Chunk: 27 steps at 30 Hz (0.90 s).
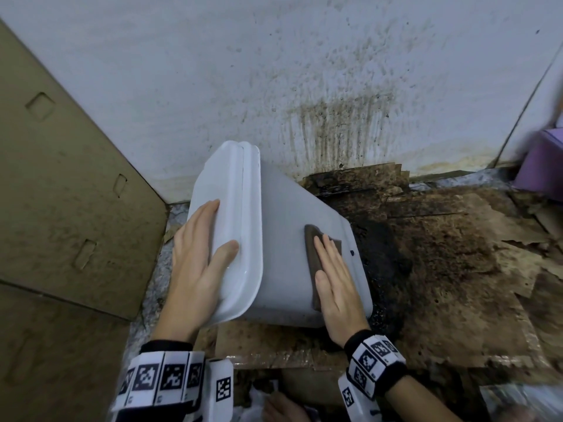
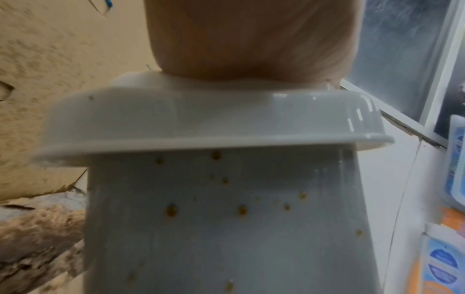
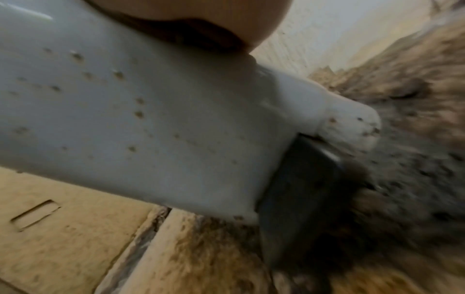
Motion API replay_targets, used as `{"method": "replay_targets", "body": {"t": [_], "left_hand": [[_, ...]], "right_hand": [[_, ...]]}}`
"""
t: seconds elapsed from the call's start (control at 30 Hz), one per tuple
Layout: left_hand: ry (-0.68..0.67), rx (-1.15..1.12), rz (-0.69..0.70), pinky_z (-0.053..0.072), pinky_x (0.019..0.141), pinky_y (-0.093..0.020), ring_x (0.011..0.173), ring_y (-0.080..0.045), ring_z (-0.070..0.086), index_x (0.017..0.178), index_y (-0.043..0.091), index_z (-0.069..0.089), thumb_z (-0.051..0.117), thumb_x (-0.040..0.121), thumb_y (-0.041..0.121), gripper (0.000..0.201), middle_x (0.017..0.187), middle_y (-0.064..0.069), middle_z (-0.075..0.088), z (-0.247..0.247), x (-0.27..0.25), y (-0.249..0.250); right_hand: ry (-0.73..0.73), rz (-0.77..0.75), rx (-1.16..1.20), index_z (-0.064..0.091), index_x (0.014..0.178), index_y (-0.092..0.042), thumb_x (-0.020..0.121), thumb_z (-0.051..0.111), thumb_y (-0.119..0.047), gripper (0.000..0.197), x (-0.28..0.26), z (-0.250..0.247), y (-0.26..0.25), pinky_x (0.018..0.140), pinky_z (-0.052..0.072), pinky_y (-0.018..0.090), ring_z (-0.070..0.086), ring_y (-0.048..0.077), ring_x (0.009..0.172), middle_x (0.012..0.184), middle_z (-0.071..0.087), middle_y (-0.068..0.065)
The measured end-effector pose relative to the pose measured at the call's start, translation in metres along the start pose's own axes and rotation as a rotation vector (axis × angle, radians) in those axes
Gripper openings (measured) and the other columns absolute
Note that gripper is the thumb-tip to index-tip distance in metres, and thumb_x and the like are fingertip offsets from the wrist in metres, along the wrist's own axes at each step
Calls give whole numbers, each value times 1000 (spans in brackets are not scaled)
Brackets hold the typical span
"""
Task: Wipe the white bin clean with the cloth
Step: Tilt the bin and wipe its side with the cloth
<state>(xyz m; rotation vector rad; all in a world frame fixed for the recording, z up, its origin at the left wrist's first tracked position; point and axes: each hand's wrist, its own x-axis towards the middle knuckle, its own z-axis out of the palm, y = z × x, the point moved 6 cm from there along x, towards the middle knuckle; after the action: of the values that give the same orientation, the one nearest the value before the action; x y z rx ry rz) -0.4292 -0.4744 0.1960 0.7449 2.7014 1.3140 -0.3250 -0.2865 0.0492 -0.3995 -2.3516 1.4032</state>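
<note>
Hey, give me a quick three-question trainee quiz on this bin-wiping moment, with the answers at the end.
1. True or false: the right hand presses the brown cloth flat on the white bin.
2. Which part does the left hand hold: A lid end, B base, C nothing?
3. Fill in: brown ____ dot the bin's side in the wrist views.

Key: 1 true; 2 A; 3 spots.
</note>
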Motion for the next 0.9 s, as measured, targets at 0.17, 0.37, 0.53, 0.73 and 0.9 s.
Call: {"method": "replay_targets", "body": {"t": [0.17, 0.37, 0.53, 0.73, 0.9], "left_hand": [[5, 17, 3, 20, 120, -38, 145, 5, 17, 156, 38, 29, 38, 87, 60, 73, 159, 20, 30, 0, 1, 1], [3, 39, 11, 19, 122, -40, 144, 5, 17, 159, 33, 29, 36, 88, 62, 77, 160, 17, 30, 2, 2, 4], [-2, 60, 30, 18, 119, -37, 141, 6, 17, 159, 34, 28, 35, 88, 62, 77, 159, 18, 31, 5, 5, 8], [-3, 78, 39, 19, 120, -39, 141, 2, 19, 159, 34, 28, 35, 89, 62, 76, 157, 15, 34, 8, 7, 13], [1, 81, 37, 19, 121, -40, 141, 2, 20, 159, 33, 28, 35, 89, 62, 76, 157, 14, 34, 6, 6, 10]], "right_hand": [[62, 156, 3, 13, 154, -42, 100, 15, -58, 56, -14, -7, 47, 127, 9, 37, 3, -3, 153, 166, 10, -19], [49, 277, 64, 13, 151, -40, 99, 18, -51, 54, -16, -7, 59, 126, 1, 27, 2, -5, 152, 168, 10, -11], [57, 298, 89, 8, 149, -42, 95, 12, -57, 56, -14, -2, 36, 127, -1, 29, 0, -4, 152, 167, 4, -13], [5, 68, 122, 8, 156, -37, 96, 3, -53, 63, -2, 5, -60, 127, 4, 36, -1, -6, 151, 168, 5, -17], [-71, -68, 159, 6, 160, -33, 101, 4, -46, 61, -1, 9, -106, 127, 3, 39, -4, -5, 152, 167, 1, -22]]}}
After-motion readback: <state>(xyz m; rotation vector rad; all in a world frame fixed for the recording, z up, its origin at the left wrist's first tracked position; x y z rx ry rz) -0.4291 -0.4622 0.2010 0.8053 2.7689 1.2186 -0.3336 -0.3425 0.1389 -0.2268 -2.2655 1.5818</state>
